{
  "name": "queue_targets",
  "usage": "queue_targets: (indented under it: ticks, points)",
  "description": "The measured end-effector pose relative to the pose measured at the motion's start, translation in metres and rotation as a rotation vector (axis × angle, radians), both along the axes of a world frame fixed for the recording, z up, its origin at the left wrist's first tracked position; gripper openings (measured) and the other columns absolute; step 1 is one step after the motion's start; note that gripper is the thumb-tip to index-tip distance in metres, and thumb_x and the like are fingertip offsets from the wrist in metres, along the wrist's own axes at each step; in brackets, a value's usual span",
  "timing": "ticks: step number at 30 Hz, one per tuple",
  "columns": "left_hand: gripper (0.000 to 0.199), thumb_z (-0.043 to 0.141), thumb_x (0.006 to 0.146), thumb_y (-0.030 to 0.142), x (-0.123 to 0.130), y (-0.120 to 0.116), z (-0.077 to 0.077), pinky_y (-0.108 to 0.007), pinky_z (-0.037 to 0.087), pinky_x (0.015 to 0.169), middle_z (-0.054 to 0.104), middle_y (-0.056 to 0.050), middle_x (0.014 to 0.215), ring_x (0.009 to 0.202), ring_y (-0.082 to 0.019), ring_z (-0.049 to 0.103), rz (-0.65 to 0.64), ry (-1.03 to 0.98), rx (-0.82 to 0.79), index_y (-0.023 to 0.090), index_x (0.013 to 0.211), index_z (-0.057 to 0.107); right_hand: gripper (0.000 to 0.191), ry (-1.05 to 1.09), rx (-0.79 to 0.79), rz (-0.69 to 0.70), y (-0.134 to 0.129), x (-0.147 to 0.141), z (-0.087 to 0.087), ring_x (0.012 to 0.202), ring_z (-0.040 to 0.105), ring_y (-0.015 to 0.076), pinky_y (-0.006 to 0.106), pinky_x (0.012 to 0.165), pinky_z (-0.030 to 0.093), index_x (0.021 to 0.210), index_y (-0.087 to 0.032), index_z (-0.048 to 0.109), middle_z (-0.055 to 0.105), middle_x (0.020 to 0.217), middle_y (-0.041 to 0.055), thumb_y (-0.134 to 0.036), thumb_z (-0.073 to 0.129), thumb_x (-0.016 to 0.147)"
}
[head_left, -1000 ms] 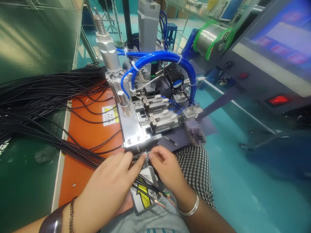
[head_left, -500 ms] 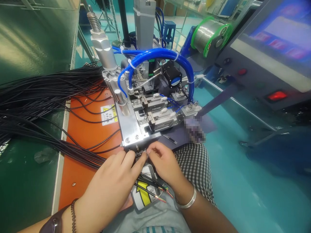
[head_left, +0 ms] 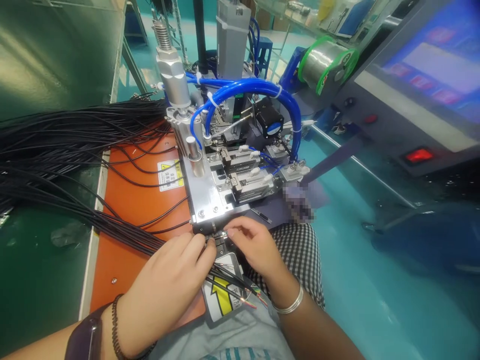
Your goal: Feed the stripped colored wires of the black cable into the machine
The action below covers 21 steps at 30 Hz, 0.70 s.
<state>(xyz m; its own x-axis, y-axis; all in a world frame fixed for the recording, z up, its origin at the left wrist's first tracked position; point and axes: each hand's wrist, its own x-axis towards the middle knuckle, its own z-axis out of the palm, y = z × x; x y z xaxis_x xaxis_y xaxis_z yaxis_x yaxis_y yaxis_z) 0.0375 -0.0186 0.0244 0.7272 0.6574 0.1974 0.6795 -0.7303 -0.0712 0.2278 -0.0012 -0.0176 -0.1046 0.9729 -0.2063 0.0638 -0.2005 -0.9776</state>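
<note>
My left hand [head_left: 170, 282] is closed, its thumb and fingertips together at a small metal fixture [head_left: 222, 240] on the machine's front edge. A bundle of black cables [head_left: 129, 235] passes beneath this hand; whether the palm grips it is hidden. Beyond the thumb the cable ends [head_left: 245, 290] stick out, stripped to thin coloured wires. From the other side my right hand [head_left: 258, 245] reaches to the same fixture, thumb and forefinger pinched at its right end. Anything between those fingertips is too small to make out.
The machine [head_left: 210, 195] carries blue air hoses [head_left: 255, 85] and metal cylinders. Tweezers [head_left: 261, 215] lie on its front right ledge. More black cables [head_left: 75, 130] are heaped at the left of the orange plate [head_left: 127, 290]. A solder wire spool [head_left: 324, 62] and a control panel [head_left: 420, 85] stand right.
My left thumb has drawn back a little to the left, showing more of the fixture. The right hand stays close to its place. The view has shifted slightly.
</note>
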Motion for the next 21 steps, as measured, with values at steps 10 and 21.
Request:
queue_targets:
  ticks: [10,21]
  points:
    - [0.037,0.05,0.071,0.001,0.0,-0.014,0.007,-0.038,0.06,0.069,0.069,-0.012,0.094,0.083,-0.025,0.066,0.144,0.053,-0.075,0.011,0.101,0.07,0.009,0.097,-0.19,-0.125,-0.003,-0.014,-0.014,0.06,0.045,0.0117,0.025,0.058,0.035,0.072,-0.018,0.058,0.054,0.066,-0.0034,-0.027,0.06,0.073]
    - [0.06,0.045,0.063,0.001,-0.005,-0.033,0.008,-0.038,0.059,0.071,0.074,-0.012,0.103,0.083,-0.025,0.068,0.15,0.177,0.046,0.011,0.118,0.067,0.034,-0.202,-0.068,-0.457,-0.013,0.076,-0.024,0.075,0.055,0.0177,0.029,0.066,0.042,0.099,-0.021,0.064,0.062,0.084,0.0016,-0.047,0.069,0.078]
